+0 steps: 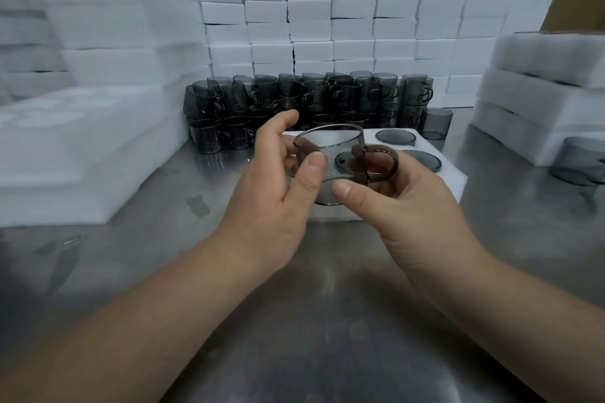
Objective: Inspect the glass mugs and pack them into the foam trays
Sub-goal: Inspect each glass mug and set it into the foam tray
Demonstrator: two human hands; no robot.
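Note:
A smoky grey glass mug (337, 154) is held upright between both hands above a white foam tray (455, 178). My left hand (275, 186) grips its left wall, thumb on the near side. My right hand (406, 203) holds it from the right, thumb at the base and fingers by the round handle (381, 162). The tray's round pockets hold grey glass mugs (394, 137), seen from above. A large stack of the same mugs (304, 101) stands behind the tray.
The work surface is a steel table (294, 304). Foam trays are piled at the left (82, 147) and right (540, 101). A wall of white foam blocks (353, 10) closes the back. Single mugs stand at the right (437, 124) and far right (579, 162).

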